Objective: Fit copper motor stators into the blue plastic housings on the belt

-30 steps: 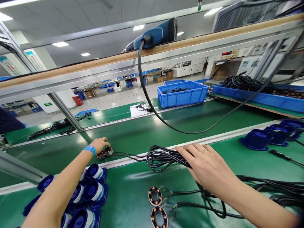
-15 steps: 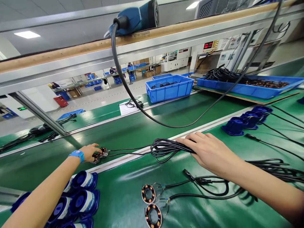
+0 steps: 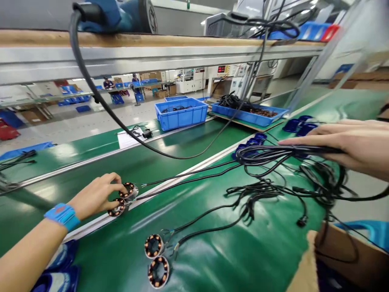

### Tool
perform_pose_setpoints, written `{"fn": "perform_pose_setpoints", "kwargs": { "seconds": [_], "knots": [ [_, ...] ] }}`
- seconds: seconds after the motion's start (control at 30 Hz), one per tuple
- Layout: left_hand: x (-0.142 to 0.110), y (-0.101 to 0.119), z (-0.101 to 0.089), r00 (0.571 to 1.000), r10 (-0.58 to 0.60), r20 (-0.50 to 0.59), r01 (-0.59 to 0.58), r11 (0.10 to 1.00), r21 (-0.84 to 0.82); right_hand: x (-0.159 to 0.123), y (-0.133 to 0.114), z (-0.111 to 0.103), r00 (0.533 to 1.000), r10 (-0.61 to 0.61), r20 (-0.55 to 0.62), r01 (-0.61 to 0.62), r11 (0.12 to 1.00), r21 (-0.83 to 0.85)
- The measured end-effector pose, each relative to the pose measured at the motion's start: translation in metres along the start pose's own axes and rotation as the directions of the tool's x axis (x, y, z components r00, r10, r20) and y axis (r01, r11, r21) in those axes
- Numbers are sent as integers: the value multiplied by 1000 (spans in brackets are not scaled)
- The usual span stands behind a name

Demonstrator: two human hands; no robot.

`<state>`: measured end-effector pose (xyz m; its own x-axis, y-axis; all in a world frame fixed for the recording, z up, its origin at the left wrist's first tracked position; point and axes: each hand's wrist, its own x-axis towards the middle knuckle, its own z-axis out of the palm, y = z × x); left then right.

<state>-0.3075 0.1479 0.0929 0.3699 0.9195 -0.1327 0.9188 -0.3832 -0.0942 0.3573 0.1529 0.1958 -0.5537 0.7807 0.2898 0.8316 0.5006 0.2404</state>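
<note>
My left hand [image 3: 95,195], with a blue wristband, pinches two copper-wound stator coils [image 3: 124,198] lying at the metal rail between the green belts. Black wires run from those coils to a coiled black cable bundle [image 3: 273,153], which my right hand [image 3: 349,144] grips and holds lifted above the belt at the right. Two more stator coils [image 3: 155,258] with black leads lie on the near belt below my left hand. Loose black cables [image 3: 273,190] trail under the lifted bundle.
Blue plastic housings sit at the lower left [image 3: 57,267] and far right [image 3: 299,123]. Blue bins [image 3: 180,113] with cables stand across the belt. A blue tool [image 3: 121,16] with a thick black cord lies on the overhead shelf. A cardboard box [image 3: 340,259] is at the lower right.
My view has swung to the right. My right hand has lifted the cable bundle off the belt and drawn it rightward, stretching the wires. My left hand stays on the two coils.
</note>
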Motion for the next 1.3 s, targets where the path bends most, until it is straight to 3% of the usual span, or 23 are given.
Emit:
{"fn": "perform_pose_setpoints", "kwargs": {
  "seconds": [0.1,0.17,0.23,0.37,0.47,0.57,0.63,0.67,0.73,0.83,0.87,0.93,1.07,1.13,1.23,1.3],
  "knots": [
    [12,46,1,999,48,12,-45,988,-149,-10,43,-6,973,111,201,-119,993,28],
    [19,74,10,997,57,48,-44,971,-237,-6,51,14,953,167,253,-182,983,35],
    [25,96,25,996,40,86,-13,954,-300,2,46,54,929,216,300,-233,972,21],
    [30,119,57,988,6,155,58,915,-400,7,16,162,895,219,390,-238,971,1],
    [26,123,68,985,-14,172,93,882,-462,-3,5,209,864,207,459,-231,973,-3],
    [15,121,68,983,-35,178,119,866,-486,-3,-6,202,889,242,388,-268,963,15],
    [3,122,67,988,-55,143,120,857,-500,10,-32,180,953,131,275,-199,952,234],
    [-4,125,68,993,-80,91,116,853,-509,20,-54,168,975,41,220,-129,907,401],
    [-21,134,73,990,-134,-54,87,854,-513,43,-115,153,987,-88,134,-27,732,680],
    [-44,151,88,964,-118,-238,0,895,-445,75,-215,157,943,-332,22,135,440,888],
    [-50,157,94,956,-87,-281,-36,914,-404,83,-242,163,923,-385,7,158,394,905],
    [-56,164,102,937,-36,-347,-84,942,-325,92,-280,178,913,-408,-17,189,384,904],
    [-55,166,102,931,9,-364,-117,954,-275,96,-304,192,936,-350,-30,211,491,845],
    [-52,162,99,937,9,-349,-124,943,-309,96,-304,191,944,-329,-30,196,486,852],
    [-50,156,99,949,6,-314,-137,907,-397,97,-306,187,935,-349,62,71,355,932],
    [-51,153,104,960,10,-279,-144,874,-465,98,-310,187,892,-405,202,-124,210,970]
  ]
}}
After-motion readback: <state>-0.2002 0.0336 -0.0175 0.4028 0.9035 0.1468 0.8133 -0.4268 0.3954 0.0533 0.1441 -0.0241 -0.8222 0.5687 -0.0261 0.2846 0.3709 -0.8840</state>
